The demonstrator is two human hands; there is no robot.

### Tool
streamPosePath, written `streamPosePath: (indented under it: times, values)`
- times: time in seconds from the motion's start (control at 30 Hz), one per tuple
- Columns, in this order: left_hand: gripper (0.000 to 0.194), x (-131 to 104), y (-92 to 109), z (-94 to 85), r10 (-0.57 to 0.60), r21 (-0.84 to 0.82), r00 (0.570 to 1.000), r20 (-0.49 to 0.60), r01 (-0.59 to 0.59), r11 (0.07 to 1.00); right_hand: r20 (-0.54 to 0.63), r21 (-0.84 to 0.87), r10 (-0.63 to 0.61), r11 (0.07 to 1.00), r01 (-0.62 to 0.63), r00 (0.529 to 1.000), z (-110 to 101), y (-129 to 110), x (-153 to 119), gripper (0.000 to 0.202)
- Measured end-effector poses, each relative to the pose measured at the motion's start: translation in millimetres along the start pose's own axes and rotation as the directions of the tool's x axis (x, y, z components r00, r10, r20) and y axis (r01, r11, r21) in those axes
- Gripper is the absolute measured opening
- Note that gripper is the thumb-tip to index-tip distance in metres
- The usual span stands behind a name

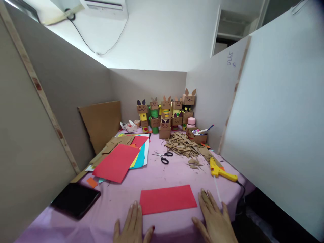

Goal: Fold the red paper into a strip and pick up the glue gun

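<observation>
A red paper rectangle (168, 199) lies flat on the pink-purple tablecloth near the front edge. My left hand (133, 224) rests palm down at its left edge, fingers stretched out and holding nothing. On the other side, my right hand (214, 216) lies flat just past the right edge of the paper, fingers extended and thumb apart. A yellow glue gun (222, 172) sits beyond my right hand, a pale glue stick (217, 189) reaching from it toward the fingers. Scissors (164, 157) with black handles lie spread behind the red paper.
Red sheets (117, 162) and other coloured paper are stacked at left, near a black tablet-like device (76, 200). Cardboard scraps (182, 144) heap up at right, before a box of pens (198, 137). Several cardboard animal figures (165, 125) stand at the back. Partition panels (273, 111) enclose the table.
</observation>
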State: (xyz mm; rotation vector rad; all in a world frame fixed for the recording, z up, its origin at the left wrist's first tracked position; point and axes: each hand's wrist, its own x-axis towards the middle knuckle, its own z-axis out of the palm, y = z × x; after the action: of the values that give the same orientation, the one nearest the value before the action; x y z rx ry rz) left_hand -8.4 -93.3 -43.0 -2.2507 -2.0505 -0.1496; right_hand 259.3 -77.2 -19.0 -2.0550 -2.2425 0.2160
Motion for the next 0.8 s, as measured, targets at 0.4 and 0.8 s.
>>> streamPosePath:
  times: [0.4, 0.8]
  values:
    - [0.059, 51.2, 29.5, -26.9, 0.038, -0.107, 0.990, 0.132, -0.024, 0.994, 0.014, 0.253, -0.322, 0.917, 0.308, 0.947, 2.5, -61.5, 39.9, 0.068]
    - [0.057, 40.9, -23.8, -24.8, 0.053, -0.171, 0.990, 0.130, -0.030, 0.985, -0.039, 0.143, -0.110, 0.983, 0.115, 0.993, 2.6, -10.0, 27.2, 0.071]
